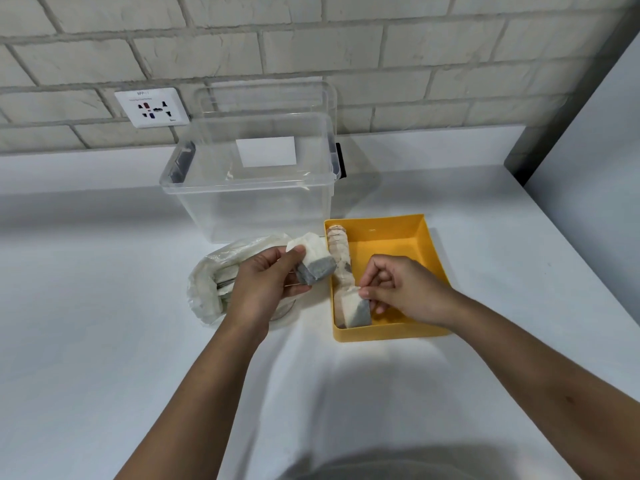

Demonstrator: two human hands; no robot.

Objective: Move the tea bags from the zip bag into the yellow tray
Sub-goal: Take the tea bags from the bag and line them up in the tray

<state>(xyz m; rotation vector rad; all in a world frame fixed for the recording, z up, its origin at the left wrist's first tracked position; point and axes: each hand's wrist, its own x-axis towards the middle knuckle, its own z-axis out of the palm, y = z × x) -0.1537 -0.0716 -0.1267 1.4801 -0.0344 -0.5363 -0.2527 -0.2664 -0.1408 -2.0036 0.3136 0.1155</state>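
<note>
Forearms reach out from the bottom edge over the white counter (104,306). My right hand (403,291) sits low inside the yellow tray (388,332), fingertips curled and pinching the top edge of one tea bag (356,308), which stands in the tray's near-left corner, just under and left of my knuckles. My left hand (266,282) is closed round a small stack of tea bags (313,261), thumb on top and fingers beneath; the stack juts out to the right of my palm, above the gap between the zip bag (211,282) and the tray's left wall. The zip bag lies crumpled under and left of that hand, with more tea bags showing inside it. Beyond the pinched bag, a row of tea bags (341,258) lies along the tray's left wall. Farther back stands a clear plastic storage box (249,202), its lid (266,98) upright behind it. A wall socket (152,107) sits on the pale brick wall (415,46).
</note>
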